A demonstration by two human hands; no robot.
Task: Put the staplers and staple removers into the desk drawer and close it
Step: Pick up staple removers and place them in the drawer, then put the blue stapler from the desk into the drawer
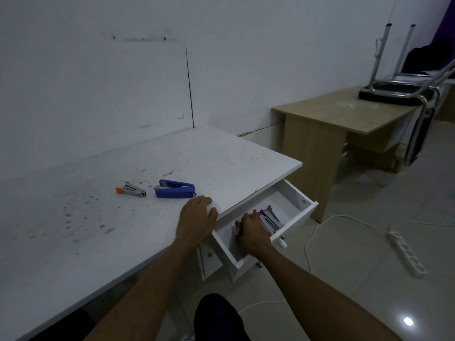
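The white desk drawer stands pulled open under the right end of the white desk. My right hand is down inside it, fingers on a small metal item; whether it grips it I cannot tell. A stapler with purple trim lies in the drawer beside that hand. My left hand rests flat on the desk edge, holding nothing. On the desktop lie a blue stapler and, left of it, a small silver staple remover with orange tips.
A wooden desk stands to the right with an upturned chair on it. A white power strip and its cable lie on the tiled floor right of the drawer. A white wall runs behind the desk.
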